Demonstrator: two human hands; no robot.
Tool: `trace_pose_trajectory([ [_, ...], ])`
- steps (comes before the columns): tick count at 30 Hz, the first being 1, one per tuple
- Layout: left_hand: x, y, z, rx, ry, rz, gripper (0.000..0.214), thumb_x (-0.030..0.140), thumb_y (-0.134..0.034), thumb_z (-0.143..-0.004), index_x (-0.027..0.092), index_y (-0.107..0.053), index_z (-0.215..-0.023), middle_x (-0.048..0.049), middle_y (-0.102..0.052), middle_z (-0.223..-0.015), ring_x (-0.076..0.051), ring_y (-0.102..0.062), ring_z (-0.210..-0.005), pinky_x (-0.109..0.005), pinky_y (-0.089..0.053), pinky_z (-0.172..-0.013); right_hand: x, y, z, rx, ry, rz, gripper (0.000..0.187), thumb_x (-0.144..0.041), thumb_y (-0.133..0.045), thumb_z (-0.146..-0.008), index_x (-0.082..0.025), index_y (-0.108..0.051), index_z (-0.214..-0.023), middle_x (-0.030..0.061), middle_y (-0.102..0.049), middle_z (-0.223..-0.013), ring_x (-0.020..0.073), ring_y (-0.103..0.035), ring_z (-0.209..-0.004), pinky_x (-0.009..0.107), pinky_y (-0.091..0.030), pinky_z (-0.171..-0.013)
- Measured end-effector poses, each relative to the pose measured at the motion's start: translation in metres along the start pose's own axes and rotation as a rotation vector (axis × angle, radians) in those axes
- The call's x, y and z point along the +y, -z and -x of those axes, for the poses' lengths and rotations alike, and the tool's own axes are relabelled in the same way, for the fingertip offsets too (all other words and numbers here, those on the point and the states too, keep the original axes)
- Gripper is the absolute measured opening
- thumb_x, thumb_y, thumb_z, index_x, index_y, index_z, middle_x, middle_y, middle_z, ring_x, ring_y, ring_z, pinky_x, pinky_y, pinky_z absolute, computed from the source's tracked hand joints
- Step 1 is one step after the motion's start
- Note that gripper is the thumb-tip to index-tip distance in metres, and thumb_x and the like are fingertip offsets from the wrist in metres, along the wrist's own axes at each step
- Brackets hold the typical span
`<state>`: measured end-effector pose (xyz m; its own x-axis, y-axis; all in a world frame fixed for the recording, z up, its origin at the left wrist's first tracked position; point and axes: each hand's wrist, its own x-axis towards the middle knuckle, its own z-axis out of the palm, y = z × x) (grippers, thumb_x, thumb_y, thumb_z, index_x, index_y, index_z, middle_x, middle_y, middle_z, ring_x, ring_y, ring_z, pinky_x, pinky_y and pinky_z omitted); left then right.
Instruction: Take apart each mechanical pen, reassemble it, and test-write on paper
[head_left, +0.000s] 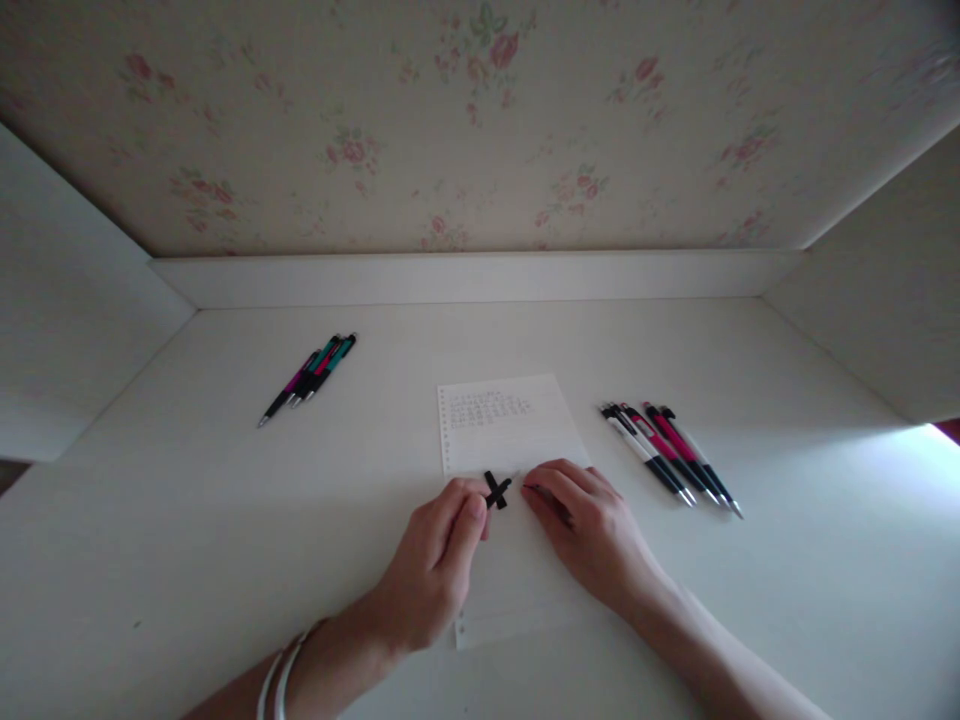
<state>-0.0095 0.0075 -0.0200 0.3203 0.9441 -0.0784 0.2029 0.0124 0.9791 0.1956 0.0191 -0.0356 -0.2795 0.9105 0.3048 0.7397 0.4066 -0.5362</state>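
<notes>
Several pens flank the paper where my left hand pinches a barrel; right hand curled, hold unclear.

The pen parts are black, the wallpaper pink-flowered.

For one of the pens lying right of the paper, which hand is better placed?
Right, probably: the right hand is nearer those pens, while the left hand is farther off and grips a black piece. The right may also be pinching something, too small to tell.
</notes>
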Motion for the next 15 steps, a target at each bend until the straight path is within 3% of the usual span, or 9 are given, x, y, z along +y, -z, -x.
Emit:
trace_pose_trajectory([
  [3, 0.0013, -0.0002, -0.0001, 0.026, -0.028, -0.025, 0.028, 0.047, -0.047, -0.102, 0.02, -0.054, -0.107, 0.0017, -0.053, -0.075, -0.014, -0.048, -0.065, -0.025, -0.039, -0.061, -0.0001, -0.0001, -0.0009, -0.006, -0.004, 0.008, 0.011, -0.022, -0.055, -0.099, -0.021, -0.066, -0.096, 0.0048, -0.072, -0.092, 0.0195, -0.065, -0.077, 0.033, -0.044, -0.074],
  [9, -0.0009, -0.0014, -0.001, 0.034, -0.007, -0.046, 0.043, 0.044, -0.033, -0.106, 0.02, -0.048, -0.074, 0.0023, -0.046, -0.067, -0.013, -0.044, -0.062, -0.024, -0.036, -0.057, 0.001, -0.0018, -0.0009, -0.014, -0.005, 0.015, 0.009, -0.022, -0.057, -0.099, -0.021, -0.066, -0.097, 0.0047, -0.072, -0.095, 0.0199, -0.065, -0.079, 0.033, -0.045, -0.074],
  [15, -0.001, -0.0012, -0.0006, 0.068, -0.017, -0.051, 0.026, 0.045, -0.051, -0.101, 0.021, -0.056, -0.11, 0.0005, -0.058, -0.08, -0.014, -0.052, -0.07, -0.025, -0.043, -0.065, -0.0002, 0.0001, 0.0005, -0.011, -0.012, 0.014, 0.009, -0.022, -0.057, -0.099, -0.021, -0.066, -0.099, 0.0048, -0.072, -0.096, 0.0201, -0.064, -0.079, 0.034, -0.046, -0.074],
])
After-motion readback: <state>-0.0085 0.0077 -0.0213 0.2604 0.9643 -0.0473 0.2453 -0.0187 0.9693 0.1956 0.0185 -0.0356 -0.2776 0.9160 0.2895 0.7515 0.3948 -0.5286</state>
